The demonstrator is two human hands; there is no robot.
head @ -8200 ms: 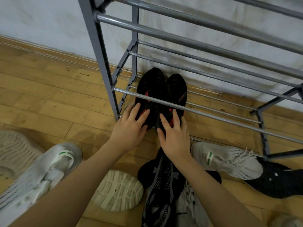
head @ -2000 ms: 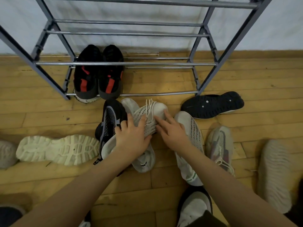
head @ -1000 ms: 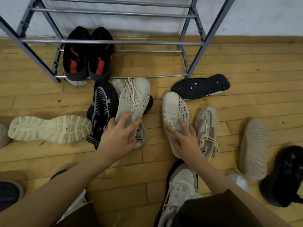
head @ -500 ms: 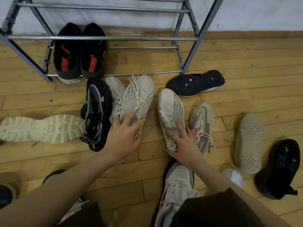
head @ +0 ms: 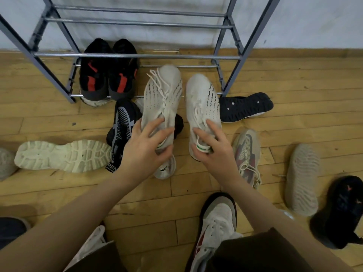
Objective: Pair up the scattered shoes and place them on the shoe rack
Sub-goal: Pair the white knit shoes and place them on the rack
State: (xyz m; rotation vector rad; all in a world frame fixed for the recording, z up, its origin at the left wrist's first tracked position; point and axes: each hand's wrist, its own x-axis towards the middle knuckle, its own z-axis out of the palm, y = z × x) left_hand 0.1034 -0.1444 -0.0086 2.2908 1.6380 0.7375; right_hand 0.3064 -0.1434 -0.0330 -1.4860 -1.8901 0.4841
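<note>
Floor (head: 294,71): light wooden boards laid crosswise, worn, with dark scuffs and small marks. Wall (head: 314,20): pale, off-white, smudged and faintly streaked. A wooden skirting board (head: 294,53) runs along the foot of the wall. Lighting is dim and even, with soft shadows on the boards

Wooden floor (head: 294,75) carries a grey rack (head: 231,79), black-red pair (head: 108,75) on its bottom rails, and scattered shoes: upturned cream sole (head: 62,156), black sole (head: 245,107), beige sole (head: 302,177).
</note>
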